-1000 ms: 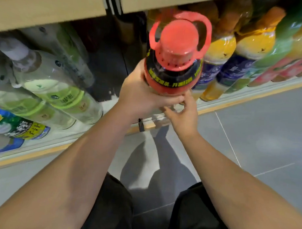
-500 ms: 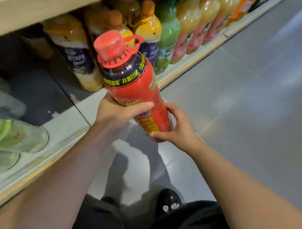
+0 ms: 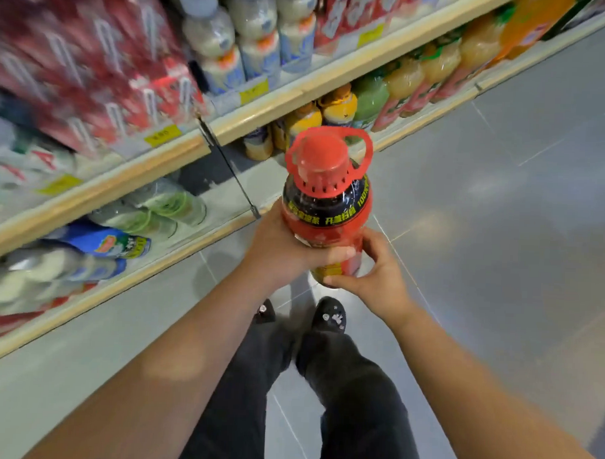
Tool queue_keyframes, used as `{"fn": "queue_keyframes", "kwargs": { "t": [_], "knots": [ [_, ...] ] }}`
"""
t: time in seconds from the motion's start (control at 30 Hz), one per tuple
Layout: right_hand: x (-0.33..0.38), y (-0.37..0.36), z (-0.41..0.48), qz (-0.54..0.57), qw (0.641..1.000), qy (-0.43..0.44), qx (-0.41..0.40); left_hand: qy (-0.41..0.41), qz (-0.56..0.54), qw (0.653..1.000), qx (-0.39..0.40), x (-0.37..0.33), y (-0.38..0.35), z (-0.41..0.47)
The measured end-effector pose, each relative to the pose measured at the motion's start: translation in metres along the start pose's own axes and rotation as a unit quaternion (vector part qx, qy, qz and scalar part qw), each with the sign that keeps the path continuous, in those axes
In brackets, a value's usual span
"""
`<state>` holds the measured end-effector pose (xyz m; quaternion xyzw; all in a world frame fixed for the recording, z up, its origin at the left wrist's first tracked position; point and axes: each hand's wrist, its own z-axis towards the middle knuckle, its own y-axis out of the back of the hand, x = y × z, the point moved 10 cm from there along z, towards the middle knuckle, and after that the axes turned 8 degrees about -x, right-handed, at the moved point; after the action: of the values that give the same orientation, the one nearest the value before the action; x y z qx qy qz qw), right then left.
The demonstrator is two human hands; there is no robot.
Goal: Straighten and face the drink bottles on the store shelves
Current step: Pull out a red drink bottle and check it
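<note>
Seen from the head camera, both bare hands hold one large red drink bottle point(image 3: 324, 209) out over the grey tiled aisle floor point(image 3: 499, 236), clear of the shelving and roughly upright, its top tipped toward the camera. The bottle has a red cap point(image 3: 322, 154) with a looped carry handle point(image 3: 364, 145) on its right side, a black band with yellow lettering around the shoulder, and a red label below it. The left hand point(image 3: 280, 249) is wrapped around the bottle's left side and front, thumb laid across the label, fingers closed on the body. The right hand point(image 3: 378, 276) grips lower down at the right, its fingers curled around the base area where a yellow patch of label shows, thumb pressed to the front. To the left runs the bottom shelf point(image 3: 177, 238) with a pale wooden lip; clear bottles with green labels point(image 3: 158, 207) lie on their sides there, next to a blue-labelled bottle point(image 3: 105, 243), with a bare stretch of shelf just behind the held bottle. Further along the same shelf stand juice bottles point(image 3: 336, 108) with yellow, green and orange contents, in a row leading away to the upper right. The shelf above point(image 3: 299, 92) carries yellow price tags point(image 3: 162, 135) on its edge, pale milky bottles point(image 3: 232, 38) and red cartons point(image 3: 94, 67), the latter blurred. Below the hands are dark trousers and black shoes point(image 3: 329, 314) on the floor.
</note>
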<state>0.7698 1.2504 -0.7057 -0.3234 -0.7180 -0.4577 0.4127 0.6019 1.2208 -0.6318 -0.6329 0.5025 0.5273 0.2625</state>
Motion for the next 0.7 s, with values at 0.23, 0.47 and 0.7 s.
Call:
{"fn": "queue_keyframes", "kwargs": {
  "t": [0.23, 0.47, 0.7],
  "knots": [
    [0.173, -0.008, -0.102, 0.005, 0.991, 0.083, 0.105, -0.019, -0.086, 0.992, -0.093, -0.118, 0.119, -0.139],
    [0.252, -0.049, -0.218, -0.038, 0.947, 0.180, 0.263, -0.025, -0.156, 0.952, -0.262, -0.129, 0.191, -0.308],
    [0.303, -0.113, -0.333, -0.112, 0.882, 0.228, 0.396, -0.012, -0.217, 0.896, -0.388, -0.111, 0.259, -0.462]
  ]
}}
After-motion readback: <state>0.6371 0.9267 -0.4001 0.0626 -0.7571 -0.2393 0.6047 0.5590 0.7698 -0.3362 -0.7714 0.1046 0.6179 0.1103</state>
